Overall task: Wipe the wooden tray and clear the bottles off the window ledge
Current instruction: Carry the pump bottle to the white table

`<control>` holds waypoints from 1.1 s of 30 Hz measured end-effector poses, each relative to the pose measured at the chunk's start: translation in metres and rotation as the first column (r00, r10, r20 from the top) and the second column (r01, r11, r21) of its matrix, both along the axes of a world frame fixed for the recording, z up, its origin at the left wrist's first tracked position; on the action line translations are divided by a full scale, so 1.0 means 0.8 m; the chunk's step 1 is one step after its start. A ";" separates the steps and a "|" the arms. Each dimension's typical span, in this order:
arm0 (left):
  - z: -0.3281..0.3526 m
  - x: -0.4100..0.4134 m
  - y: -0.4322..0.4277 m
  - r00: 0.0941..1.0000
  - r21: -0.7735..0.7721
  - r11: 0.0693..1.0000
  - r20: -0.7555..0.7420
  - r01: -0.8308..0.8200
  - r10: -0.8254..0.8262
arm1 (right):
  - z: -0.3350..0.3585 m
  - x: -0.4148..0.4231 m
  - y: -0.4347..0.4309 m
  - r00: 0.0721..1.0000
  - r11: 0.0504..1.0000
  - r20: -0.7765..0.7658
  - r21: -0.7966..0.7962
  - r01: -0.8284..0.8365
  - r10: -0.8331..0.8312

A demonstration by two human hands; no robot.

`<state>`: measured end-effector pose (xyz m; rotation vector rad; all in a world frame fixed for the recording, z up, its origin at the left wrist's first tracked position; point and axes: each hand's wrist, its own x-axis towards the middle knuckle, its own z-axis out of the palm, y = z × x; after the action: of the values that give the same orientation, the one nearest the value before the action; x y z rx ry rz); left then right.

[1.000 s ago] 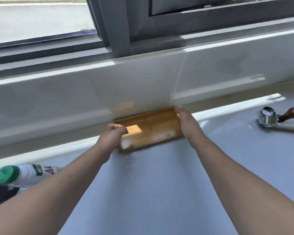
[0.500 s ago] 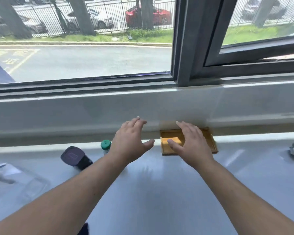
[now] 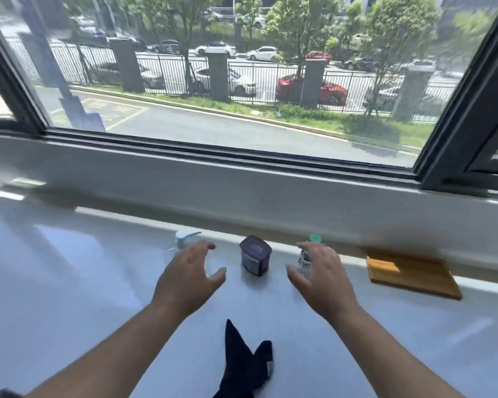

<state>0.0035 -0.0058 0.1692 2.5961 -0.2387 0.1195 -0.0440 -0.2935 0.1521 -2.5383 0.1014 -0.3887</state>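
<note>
The wooden tray (image 3: 411,272) lies flat on the white ledge (image 3: 69,268) at the right, against the low wall. A white bottle with a green cap (image 3: 314,239) stands just behind my right hand (image 3: 322,278), whose fingers are spread and hold nothing. A clear spray bottle with a white trigger head (image 3: 186,237) stands just behind my left hand (image 3: 189,275), also spread and empty. Between the hands sits a dark purple-lidded container (image 3: 255,255). A dark blue cloth (image 3: 246,366) lies on the ledge between my forearms.
The low white wall (image 3: 270,202) and the dark window frame (image 3: 457,110) rise right behind the objects. The ledge stretches far to the left and in front of the tray.
Both hands have left the tray and moved left toward the bottles. My view has swung left and up, bringing the spray bottle, container and cloth into sight.
</note>
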 end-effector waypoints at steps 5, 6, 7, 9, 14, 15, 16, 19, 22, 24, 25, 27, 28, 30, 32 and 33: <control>0.000 -0.017 0.144 0.992 0.010 0.992 -0.015 -0.124 0.124 | 0.003 0.007 0.137 0.996 0.995 -0.020 0.039 -0.090 0.090; 0.000 -0.016 0.162 0.989 0.010 0.989 -0.025 -0.145 0.145 | 0.005 0.008 0.157 0.994 0.994 -0.028 0.039 -0.103 0.104; 0.000 -0.014 0.175 0.987 0.014 0.987 -0.036 -0.158 0.158 | 0.006 0.010 0.172 0.992 0.993 -0.033 0.034 -0.117 0.118; 0.000 -0.005 0.191 0.985 0.024 0.986 -0.054 -0.165 0.166 | 0.006 0.020 0.190 0.990 0.991 -0.034 0.015 -0.133 0.134; -0.017 0.023 0.191 0.986 0.014 0.989 -0.081 -0.148 0.148 | -0.010 0.056 0.202 0.995 0.997 -0.068 0.042 -0.066 0.068; -0.023 0.029 0.187 0.985 0.004 0.989 -0.092 -0.146 0.145 | -0.016 0.066 0.204 0.994 0.997 -0.088 0.062 -0.054 0.059; -0.030 0.036 0.183 0.984 0.000 0.990 -0.106 -0.141 0.141 | -0.025 0.077 0.206 0.993 0.996 -0.108 0.079 -0.046 0.054; -0.053 0.065 0.169 0.980 0.021 0.992 -0.157 -0.122 0.124 | -0.059 0.114 0.213 0.984 0.992 -0.176 0.122 -0.016 0.037; -0.078 0.099 0.154 0.961 0.009 0.992 -0.243 -0.130 0.128 | -0.101 0.154 0.223 0.950 0.981 -0.309 0.196 0.016 0.046; -0.097 0.125 0.144 0.948 -0.005 0.990 -0.290 -0.138 0.131 | -0.131 0.183 0.230 0.897 0.962 -0.436 0.268 0.048 0.076; -0.107 0.139 0.139 0.942 -0.003 0.990 -0.310 -0.140 0.132 | -0.147 0.198 0.233 0.860 0.947 -0.502 0.310 0.079 0.093; -0.129 0.164 0.131 0.930 0.006 0.991 -0.344 -0.136 0.130 | -0.175 0.223 0.242 0.774 0.898 -0.620 0.404 0.174 0.129; -0.139 0.174 0.127 0.925 0.007 0.991 -0.359 -0.130 0.124 | -0.190 0.232 0.247 0.735 0.865 -0.660 0.451 0.221 0.157; -0.156 0.187 0.120 0.922 -0.031 0.993 -0.376 -0.115 0.095 | -0.215 0.242 0.257 0.687 0.793 -0.693 0.535 0.290 0.217; -0.163 0.190 0.114 0.926 -0.078 0.991 -0.370 -0.109 0.073 | -0.230 0.242 0.265 0.684 0.740 -0.688 0.588 0.328 0.244; -0.163 0.190 0.114 0.929 -0.085 0.991 -0.363 -0.107 0.069 | -0.231 0.241 0.269 0.686 0.713 -0.684 0.608 0.349 0.248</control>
<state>0.1554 0.0855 0.0391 2.4679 0.0184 -0.3041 0.1491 -0.0782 -0.0328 -1.7404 0.5303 0.6065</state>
